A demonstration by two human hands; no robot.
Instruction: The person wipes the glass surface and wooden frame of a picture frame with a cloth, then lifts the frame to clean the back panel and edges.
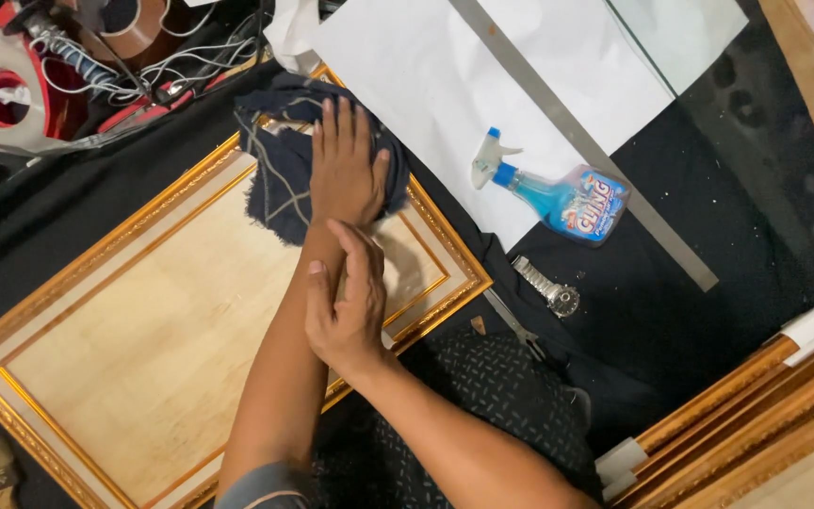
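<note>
Cloth (280, 165), dark blue and frayed, lies bunched on the far right corner of the gold picture frame (96, 254). Our left hand (346, 174) presses flat on it with fingers spread, gripping nothing. Our right hand (346, 306) rests loosely open on the left wrist. We judge that wiping is in hand, and another pass calls for even pressure along the moulding. A blue spray bottle (558, 193) lies nearby on white paper (426, 66).

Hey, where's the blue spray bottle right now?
In the head view, the spray bottle lies on its side right of the hands, half on the white paper, between the metal ruler and the wristwatch.
</note>
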